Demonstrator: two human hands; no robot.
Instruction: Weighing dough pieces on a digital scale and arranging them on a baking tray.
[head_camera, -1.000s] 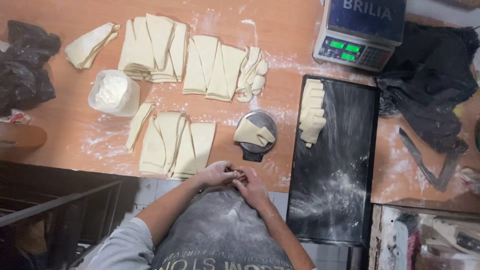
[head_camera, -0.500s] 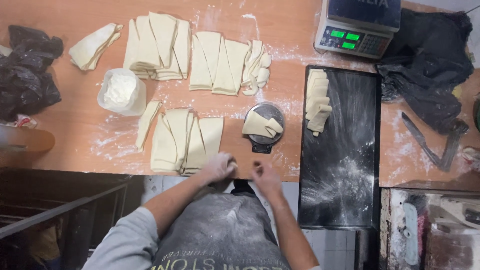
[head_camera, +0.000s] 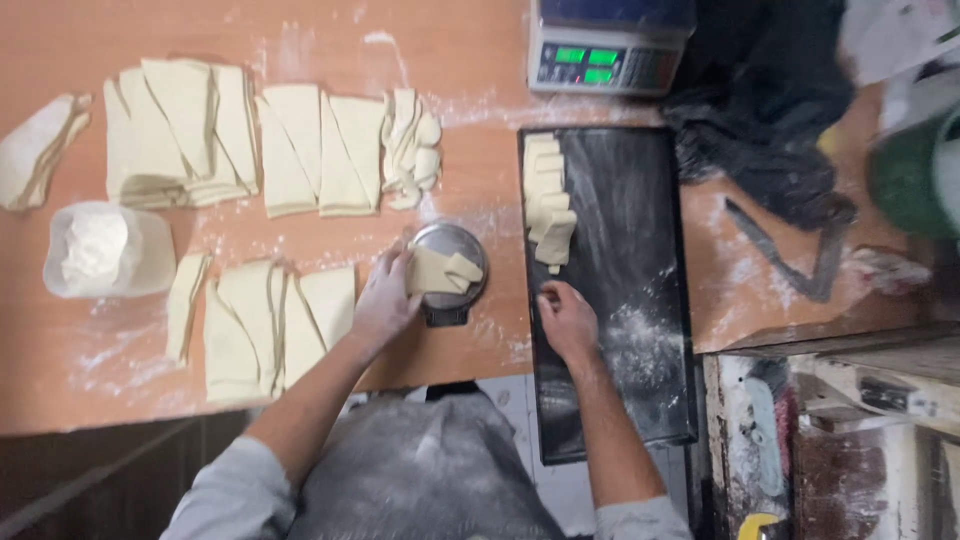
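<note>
Dough scraps (head_camera: 443, 270) now gripped by left hand (head_camera: 383, 298); right hand (head_camera: 566, 318) moved to black tray (head_camera: 640, 250), grip unclear.

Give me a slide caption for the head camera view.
Left hand reaches dough on the small scale; right hand rests on the floured black tray.

The single head-worn camera looks almost straight down from above the person's chest onto a floured wooden table (head_camera: 470, 60), near enough that a black baking tray (head_camera: 640, 400), a digital scale (head_camera: 610, 50) and both forearms fill the frame.
</note>
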